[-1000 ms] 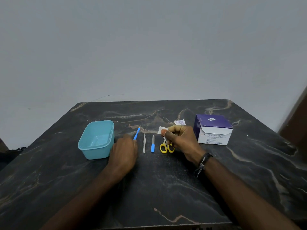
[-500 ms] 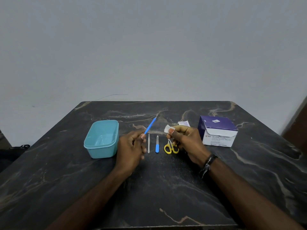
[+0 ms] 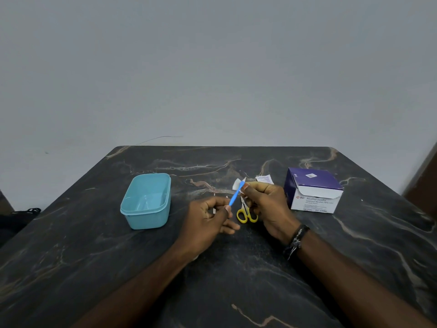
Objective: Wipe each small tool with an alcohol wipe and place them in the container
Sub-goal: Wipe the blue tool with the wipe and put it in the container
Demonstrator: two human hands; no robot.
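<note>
My left hand (image 3: 208,217) pinches the lower end of a thin blue-handled tool (image 3: 236,194), which slants up to the right. Its tip meets a white alcohol wipe (image 3: 236,184) held between the fingers of my right hand (image 3: 267,204). Yellow-handled scissors (image 3: 247,213) lie on the table just under my right hand. Slivers of other small tools show at my left hand; the rest is hidden behind it. An empty turquoise container (image 3: 146,201) stands to the left of my hands.
A purple and white box of alcohol swabs (image 3: 313,190) sits open at the right. A torn wipe wrapper (image 3: 264,179) lies behind my right hand. The dark marble table (image 3: 94,268) ends at a grey wall behind.
My left hand lifted the blue tool off the table and swung its tip right, up to the wipe in my right hand. The view shifted slightly.
</note>
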